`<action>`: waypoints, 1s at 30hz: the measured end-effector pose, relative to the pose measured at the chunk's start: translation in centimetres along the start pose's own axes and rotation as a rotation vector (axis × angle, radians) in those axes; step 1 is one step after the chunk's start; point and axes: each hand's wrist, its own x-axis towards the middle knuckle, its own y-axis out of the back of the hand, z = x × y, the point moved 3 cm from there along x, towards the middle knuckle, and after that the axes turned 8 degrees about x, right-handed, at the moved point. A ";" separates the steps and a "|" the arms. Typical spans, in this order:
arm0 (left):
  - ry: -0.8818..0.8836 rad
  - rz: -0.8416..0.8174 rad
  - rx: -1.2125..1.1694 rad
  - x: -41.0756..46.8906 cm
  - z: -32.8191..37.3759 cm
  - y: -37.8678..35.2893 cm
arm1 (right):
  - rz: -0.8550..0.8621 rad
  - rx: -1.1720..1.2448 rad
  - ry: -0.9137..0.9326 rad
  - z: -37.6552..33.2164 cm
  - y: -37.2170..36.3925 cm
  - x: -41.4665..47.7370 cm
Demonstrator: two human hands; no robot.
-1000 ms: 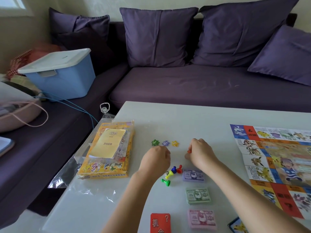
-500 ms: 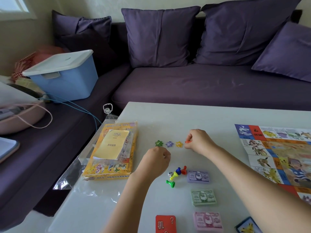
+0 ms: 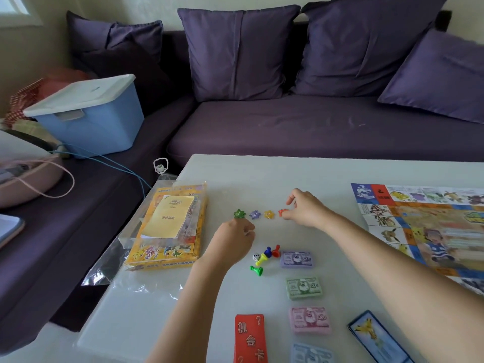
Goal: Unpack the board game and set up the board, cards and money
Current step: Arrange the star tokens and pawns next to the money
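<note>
Green point(image 3: 239, 214), purple point(image 3: 254, 214) and yellow point(image 3: 269, 214) star tokens lie in a row on the white table point(image 3: 262, 174). My right hand point(image 3: 305, 209) pinches a red star token point(image 3: 281, 212) at the row's right end. Just below the green star, my left hand point(image 3: 233, 241) is a closed fist with nothing showing in it. Coloured pawns point(image 3: 267, 254) and a die point(image 3: 256, 256) lie nearby. Money stacks run toward me: purple point(image 3: 296, 259), green point(image 3: 303, 287), pink point(image 3: 310, 320). A red card deck point(image 3: 250, 339) and a blue one point(image 3: 377, 336) lie near the bottom edge. The board point(image 3: 419, 226) lies unfolded at the right.
The yellow game box point(image 3: 167, 252) with a leaflet point(image 3: 170, 217) on it sits on a clear plastic bag point(image 3: 104, 271) at the table's left edge. Behind is a purple sofa point(image 3: 314, 127) with cushions. A blue lidded bin point(image 3: 89, 113) and a pink bag point(image 3: 26, 179) sit at the left.
My right hand has carried the red star token up and left to the end of the row of stars and set it down on the table. My left fist has stayed put.
</note>
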 end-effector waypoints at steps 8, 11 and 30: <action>-0.070 0.213 -0.181 -5.2 3.8 0.8 | -0.081 -0.190 0.106 0.6 5.2 -7.5; -0.128 0.220 -0.216 -8.2 6.8 -0.1 | -0.174 -0.287 0.122 1.9 6.2 -11.2; -0.216 -0.132 0.240 -18.4 15.5 -6.7 | -0.514 -0.399 0.380 7.7 4.0 -22.5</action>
